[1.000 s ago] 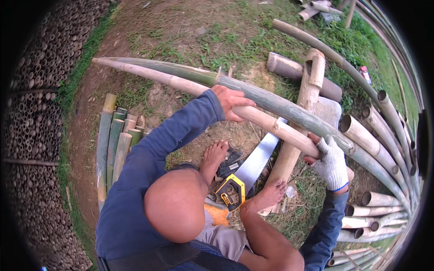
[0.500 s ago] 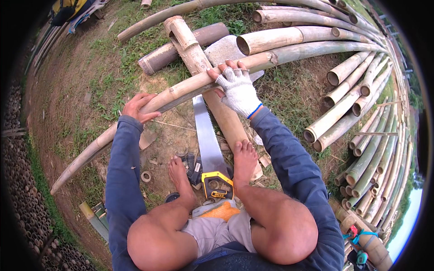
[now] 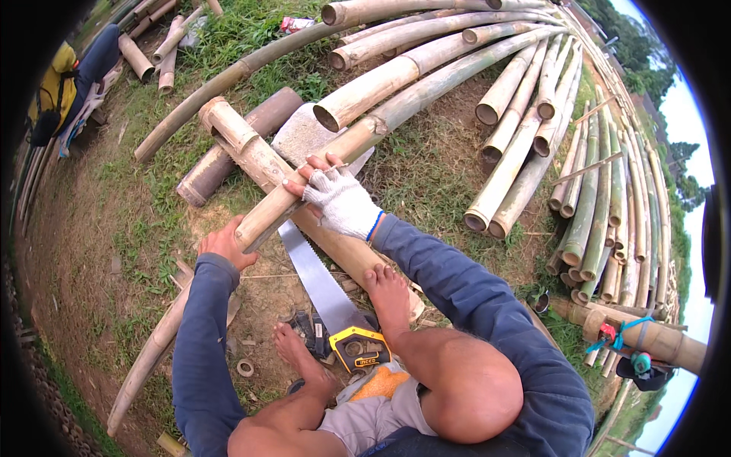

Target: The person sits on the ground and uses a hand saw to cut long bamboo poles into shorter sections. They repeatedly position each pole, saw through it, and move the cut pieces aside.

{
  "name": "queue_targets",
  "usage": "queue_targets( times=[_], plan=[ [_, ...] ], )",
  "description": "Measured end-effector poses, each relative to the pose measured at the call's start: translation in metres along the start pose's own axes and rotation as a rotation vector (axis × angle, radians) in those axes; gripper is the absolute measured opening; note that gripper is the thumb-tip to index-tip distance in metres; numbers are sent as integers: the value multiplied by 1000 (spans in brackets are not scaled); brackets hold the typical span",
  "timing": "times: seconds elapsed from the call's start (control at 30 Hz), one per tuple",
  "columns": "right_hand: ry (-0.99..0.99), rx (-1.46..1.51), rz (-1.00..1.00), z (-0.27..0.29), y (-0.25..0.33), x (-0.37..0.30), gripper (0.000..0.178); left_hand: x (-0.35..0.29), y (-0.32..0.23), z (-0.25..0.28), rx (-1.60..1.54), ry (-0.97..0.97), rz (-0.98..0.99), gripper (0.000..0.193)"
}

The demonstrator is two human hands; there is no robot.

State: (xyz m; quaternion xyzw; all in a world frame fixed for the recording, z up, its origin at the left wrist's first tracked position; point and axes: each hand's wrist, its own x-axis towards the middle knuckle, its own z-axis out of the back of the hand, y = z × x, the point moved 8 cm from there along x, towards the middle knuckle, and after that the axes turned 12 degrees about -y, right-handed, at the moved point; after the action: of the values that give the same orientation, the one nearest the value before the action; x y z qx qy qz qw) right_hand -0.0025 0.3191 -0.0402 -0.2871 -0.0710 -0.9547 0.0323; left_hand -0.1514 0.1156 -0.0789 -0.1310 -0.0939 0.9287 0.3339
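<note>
A long bamboo pole (image 3: pixel 343 156) slants from the upper right down toward my left. My bare left hand (image 3: pixel 228 244) is closed around it, and beyond the forearm a pale length of bamboo (image 3: pixel 156 350) runs to the lower left; hand and sleeve hide where the two meet. My right hand (image 3: pixel 341 202), in a white fingertip-less knit glove, grips the pole from above. Below it lies a thick notched bamboo piece (image 3: pixel 327 240), with my right foot (image 3: pixel 387 293) on its near end. A hand saw (image 3: pixel 316 278) with a yellow-black handle rests between my feet, blade tip under the pole.
A dark brown bamboo log (image 3: pixel 213 167) props the notched piece beside a flat grey stone (image 3: pixel 308 135). Several bamboo poles (image 3: pixel 525 145) fan out at the right. A tied horizontal pole (image 3: pixel 662 343) is at far right. A bamboo ring (image 3: pixel 244 368) lies on the ground.
The view has swung right, so the scene sits further left. Both hands stay on the pole; my left hand is now nearer my right hand along it. The saw remains between my feet.
</note>
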Motion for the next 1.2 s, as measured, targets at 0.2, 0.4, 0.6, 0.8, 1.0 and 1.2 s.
queue_targets(
  times=[0.2, 0.4, 0.6, 0.8, 1.0, 1.2],
  plan=[
    [-55, 233, 52, -8, 47, -4, 66, -60, 88, -18, -10, -5, -66, 96],
    [-37, 392, 234, -41, 150, 3, 56, -145, 214, -16, -108, -31, 54, 93],
    [-34, 431, 279, -53, 182, 1, 67, -176, 254, -19, -112, -15, 125, 99],
    [36, 311, 242, -58, 154, -10, 78, -157, 194, -11, -295, -253, -20, 98],
    [489, 336, -85, 23, 96, -46, 62, -113, 114, -19, -149, -208, -71, 86],
    [716, 225, -156, 247, 76, -51, 54, -101, 98, -21, -83, -129, -9, 97]
  ],
)
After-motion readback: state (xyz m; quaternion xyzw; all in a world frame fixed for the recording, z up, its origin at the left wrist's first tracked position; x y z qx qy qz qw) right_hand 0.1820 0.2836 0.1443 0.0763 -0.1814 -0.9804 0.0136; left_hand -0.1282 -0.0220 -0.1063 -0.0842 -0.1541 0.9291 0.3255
